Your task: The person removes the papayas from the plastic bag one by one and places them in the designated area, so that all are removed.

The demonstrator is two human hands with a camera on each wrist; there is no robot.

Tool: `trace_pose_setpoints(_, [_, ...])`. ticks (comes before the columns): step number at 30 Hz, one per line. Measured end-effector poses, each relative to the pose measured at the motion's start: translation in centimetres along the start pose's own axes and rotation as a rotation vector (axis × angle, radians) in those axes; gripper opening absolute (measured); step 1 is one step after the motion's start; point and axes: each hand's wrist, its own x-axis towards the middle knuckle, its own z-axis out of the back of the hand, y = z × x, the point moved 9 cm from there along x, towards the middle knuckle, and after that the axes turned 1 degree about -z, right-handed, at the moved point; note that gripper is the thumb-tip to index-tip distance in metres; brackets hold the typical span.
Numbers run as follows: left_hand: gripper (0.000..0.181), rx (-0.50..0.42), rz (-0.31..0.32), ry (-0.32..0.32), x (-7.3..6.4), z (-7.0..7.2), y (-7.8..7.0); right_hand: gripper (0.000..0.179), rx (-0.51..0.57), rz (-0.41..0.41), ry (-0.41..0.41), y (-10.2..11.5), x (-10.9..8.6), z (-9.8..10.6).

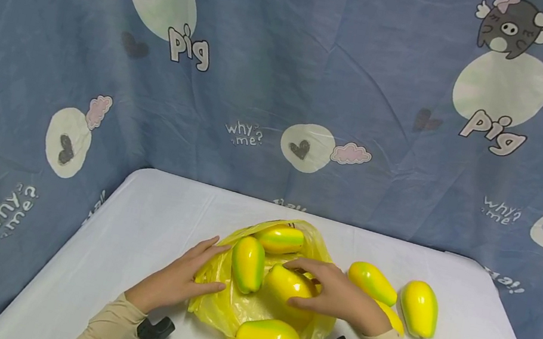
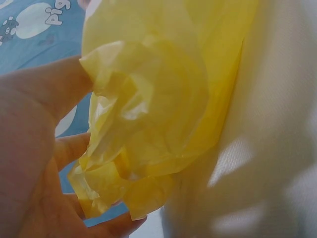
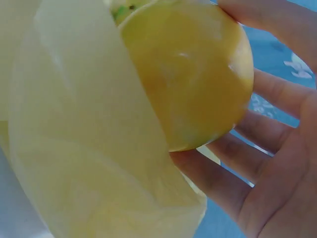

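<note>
A yellow plastic bag (image 1: 219,312) lies on the table with its mouth spread wide. My right hand (image 1: 337,293) holds a yellow-green papaya (image 1: 288,284) within the bag's mouth, thumb and fingers around its sides. In the right wrist view the papaya's (image 3: 198,74) rounded end meets the fingers, and the plastic hides part of it. At the bag's left rim, my left hand (image 1: 182,275) touches the plastic with spread, fairly straight fingers. Crumpled plastic (image 2: 143,99) covers some of its fingertips in the left wrist view. Other papayas (image 1: 248,265) rest inside the bag.
Right of the bag, on the white table (image 1: 167,205), lie three more papayas, one at the far right (image 1: 418,309) and one partly behind my right wrist (image 1: 390,316). Black wrist mounts (image 1: 156,330) show below both wrists. A blue printed cloth (image 1: 277,73) hangs behind.
</note>
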Motion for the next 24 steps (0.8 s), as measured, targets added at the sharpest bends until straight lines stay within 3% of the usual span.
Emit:
trace_pose_setpoints(8, [0.077, 0.002, 0.002, 0.001, 0.0, -0.1, 0.1, 0.060, 0.137, -0.057, -0.110, -0.9, -1.7, 2.0])
trace_pose_setpoints(17, [0.076, -0.001, 0.009, 0.003, 0.0, -0.1, 0.1, 0.059, 0.176, -0.071, -0.281, -2.4, -3.9, 4.2])
trace_pose_setpoints(24, [0.076, 0.001, 0.016, 0.003, -0.1, 0.0, 0.0, 0.058, 0.187, -0.148, -0.387, -4.2, -6.4, 5.6])
